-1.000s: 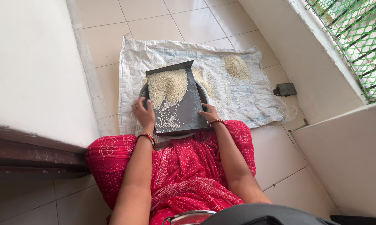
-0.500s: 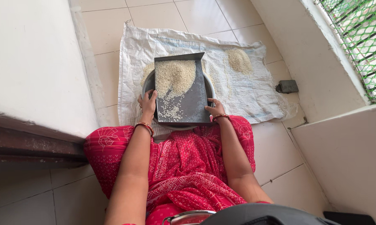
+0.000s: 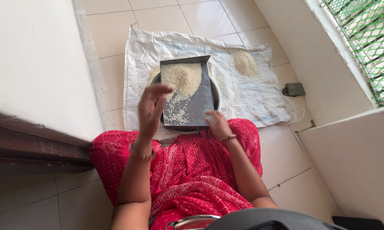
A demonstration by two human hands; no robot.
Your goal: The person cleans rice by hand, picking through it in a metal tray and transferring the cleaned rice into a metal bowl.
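Resting on a round metal bowl (image 3: pixel 216 94) near the front edge of a white sack (image 3: pixel 260 100), the dark tray (image 3: pixel 195 104) carries grain (image 3: pixel 181 77) heaped at its far end. Left hand (image 3: pixel 151 110) is lifted off it, fingers spread and holding nothing. Right hand (image 3: pixel 218 125) is blurred at the tray's near right corner; grip unclear.
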